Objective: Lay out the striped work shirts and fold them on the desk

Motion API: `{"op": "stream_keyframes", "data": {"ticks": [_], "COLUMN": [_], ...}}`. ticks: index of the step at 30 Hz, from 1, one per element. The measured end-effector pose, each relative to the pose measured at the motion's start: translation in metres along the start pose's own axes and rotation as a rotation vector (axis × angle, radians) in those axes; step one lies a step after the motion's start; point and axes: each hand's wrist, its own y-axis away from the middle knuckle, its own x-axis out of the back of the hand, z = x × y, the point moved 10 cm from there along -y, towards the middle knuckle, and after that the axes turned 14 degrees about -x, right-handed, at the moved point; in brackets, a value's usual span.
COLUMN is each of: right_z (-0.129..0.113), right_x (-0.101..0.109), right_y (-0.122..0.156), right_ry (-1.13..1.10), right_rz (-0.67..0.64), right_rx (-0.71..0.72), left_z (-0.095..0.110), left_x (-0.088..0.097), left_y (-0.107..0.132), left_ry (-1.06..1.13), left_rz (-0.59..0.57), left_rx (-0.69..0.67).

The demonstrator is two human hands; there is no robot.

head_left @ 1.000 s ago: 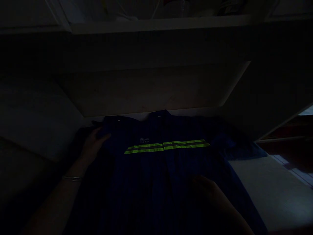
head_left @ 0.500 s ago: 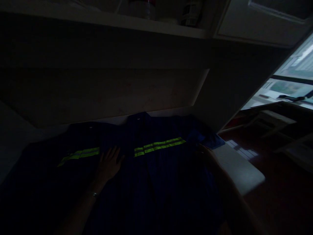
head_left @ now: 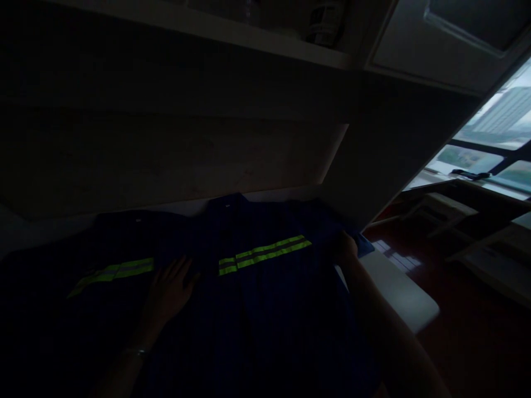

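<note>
from my far end, the biggest thing in the head view is the dim cabinet (head_left: 249, 44) spanning the top, from 10 o'clock round to 2. below it, two dark blue shirts lie spread side by side: the near one (head_left: 265, 309) fills 6 o'clock, collar toward 12 and body running down toward 6; the other shirt (head_left: 83, 237) lies out toward 8. the border between them is lost in the dark. a bright window (head_left: 489, 132) sits between 2 and 3. the table's bare white corner (head_left: 402, 293) shows at 4, beyond the near shirt's side.

the right hand (head_left: 346, 251) is at 4 o'clock, at that shirt's sleeve, which slants from the shoulder toward 4. it is clearly the nearer hand to the sleeve; the left is well apart from it. the right fingers look bent, but i can't tell whether they pinch cloth. the left hand (head_left: 172, 290), at 8, lies palm down with fingers spread, pointing toward 1; i can't tell which shirt is under it.

the near shirt's yellow-green stripe (head_left: 265, 254) runs between the hands, tilted from 8 toward 2. smallest, a bracelet (head_left: 141, 352) circles the left wrist.
</note>
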Motion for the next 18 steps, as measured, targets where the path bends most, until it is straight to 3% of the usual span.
{"op": "stream_keyframes", "data": {"ticks": [3,6,10,15,16,18], "right_z": [0.002,-0.015,-0.051,-0.045,-0.043,-0.052], "right_x": [0.023,0.021,-0.037,-0.136,-0.147,-0.156], "right_y": [0.001,0.006,0.038,0.124,0.134,0.133], "right_ry": [0.017,0.063,0.216,0.591,0.651,0.656], "right_rz": [0.199,0.206,-0.122,-0.742,-0.784,-0.669], "right_rx": [0.01,0.14,0.416,0.623,0.661,0.73], "left_z": [0.001,0.002,0.003,0.004,0.004,0.004], "left_x": [0.002,0.002,0.003,0.006,0.006,0.007], "left_y": [0.0,0.0,0.002,0.001,0.002,0.003], "left_ry": [-0.017,-0.025,-0.032,-0.004,0.005,0.014], "left_rz": [0.018,0.018,0.025,0.035,0.029,0.026], "left_rx": [-0.02,-0.025,-0.022,-0.012,-0.007,-0.001]}}
